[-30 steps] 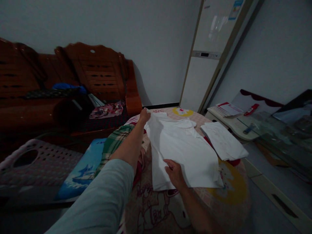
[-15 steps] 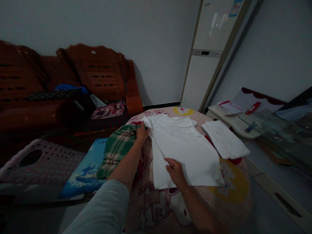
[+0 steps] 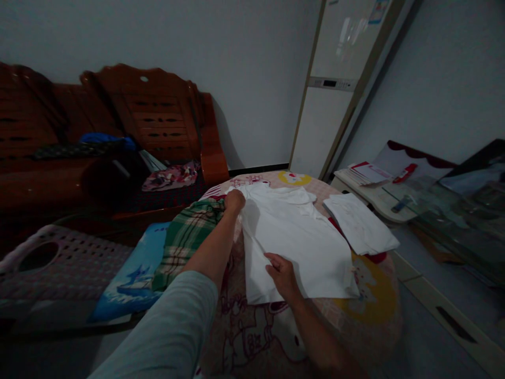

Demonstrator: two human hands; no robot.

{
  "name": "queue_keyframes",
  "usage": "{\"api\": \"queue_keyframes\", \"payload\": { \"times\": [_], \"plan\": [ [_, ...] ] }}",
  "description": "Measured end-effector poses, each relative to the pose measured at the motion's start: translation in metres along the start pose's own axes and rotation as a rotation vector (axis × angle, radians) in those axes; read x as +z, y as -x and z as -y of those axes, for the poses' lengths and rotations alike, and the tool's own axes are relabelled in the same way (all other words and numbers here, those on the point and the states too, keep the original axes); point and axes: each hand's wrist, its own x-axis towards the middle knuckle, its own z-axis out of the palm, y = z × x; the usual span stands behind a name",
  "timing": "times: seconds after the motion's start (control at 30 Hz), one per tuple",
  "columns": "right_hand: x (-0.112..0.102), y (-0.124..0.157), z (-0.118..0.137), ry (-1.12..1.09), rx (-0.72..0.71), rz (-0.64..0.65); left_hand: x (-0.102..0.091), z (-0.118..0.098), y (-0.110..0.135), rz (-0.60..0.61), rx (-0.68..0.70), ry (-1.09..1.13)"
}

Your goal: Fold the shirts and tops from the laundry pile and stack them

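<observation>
A white collared shirt (image 3: 300,237) lies spread on a round table with a pink cartoon cloth (image 3: 260,337). My left hand (image 3: 234,201) is closed on the shirt's left sleeve edge near the shoulder and lifts it a little. My right hand (image 3: 281,273) rests on the shirt's lower left part, fingers bent and pressing the cloth down. A folded white garment (image 3: 361,223) lies on the table to the right of the shirt. A green plaid cloth (image 3: 187,237) hangs over the table's left edge, just under my left forearm.
A dark wooden sofa (image 3: 150,121) with clothes on its seat stands at the back left. A pink perforated basket (image 3: 59,263) and a blue printed item (image 3: 134,273) sit at the left. A tall white air conditioner (image 3: 335,89) stands in the corner; a low cabinet with papers (image 3: 371,181) is at the right.
My left hand drew back from the far shoulder to the table's left edge, then rose again gripping the sleeve edge. My right hand stayed pressed on the shirt.
</observation>
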Motion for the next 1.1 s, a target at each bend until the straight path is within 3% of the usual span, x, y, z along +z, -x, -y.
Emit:
{"api": "queue_keyframes", "payload": {
  "times": [0.1, 0.23, 0.47, 0.6, 0.7, 0.9, 1.1],
  "plan": [
    [0.0, 0.001, 0.0, -0.002, -0.009, -0.008, 0.002, -0.004, 0.004, 0.038, -0.026, -0.1],
    [-0.001, 0.001, -0.003, -0.001, -0.032, -0.024, 0.012, 0.007, 0.014, 0.107, -0.035, -0.224],
    [-0.001, 0.001, 0.002, 0.011, -0.04, -0.021, 0.014, 0.027, 0.015, -0.056, -0.057, -0.104],
    [-0.003, 0.001, 0.007, -0.033, -0.007, 0.019, 0.003, 0.009, 0.001, -0.13, -0.015, 0.141],
    [-0.011, 0.001, 0.011, -0.085, 0.062, 0.079, 0.001, -0.018, -0.012, -0.073, 0.069, 0.31],
    [-0.037, 0.004, 0.016, 0.001, 0.171, 0.147, 0.027, -0.061, -0.018, 0.13, 0.346, 0.273],
    [-0.044, 0.006, 0.015, 0.092, 0.156, 0.132, 0.05, -0.062, -0.009, 0.211, 0.437, 0.26]
  ]
}}
